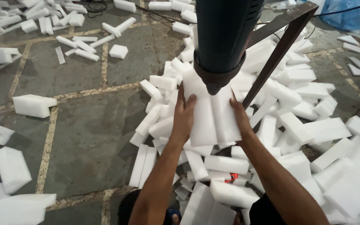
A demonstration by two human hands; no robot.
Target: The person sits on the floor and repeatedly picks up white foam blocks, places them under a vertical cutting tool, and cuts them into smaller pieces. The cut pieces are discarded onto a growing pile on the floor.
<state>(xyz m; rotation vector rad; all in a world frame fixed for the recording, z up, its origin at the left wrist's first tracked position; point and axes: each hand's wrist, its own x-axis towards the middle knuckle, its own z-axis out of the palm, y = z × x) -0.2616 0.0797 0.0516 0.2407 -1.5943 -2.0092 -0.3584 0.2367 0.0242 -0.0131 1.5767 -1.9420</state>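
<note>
I hold a stack of white foam strips (pixel 213 116) between both hands, under the nozzle of a dark machine head (pixel 221 39) that hangs from above. My left hand (pixel 183 116) presses the stack's left side, fingers pointing up. My right hand (pixel 240 118) grips the right side, partly hidden behind the foam. The nozzle tip touches or nearly touches the top of the stack. Below and around my arms lies a big heap of white foam blocks (pixel 296 125).
A dark metal bar (pixel 278 54) slants from upper right down to the heap. More foam pieces (pixel 33 105) are scattered over the grey tiled floor (pixel 88 125). A blue plastic sheet (pixel 351 14) sits at the top right. Something small and red (pixel 231 178) shows in the heap.
</note>
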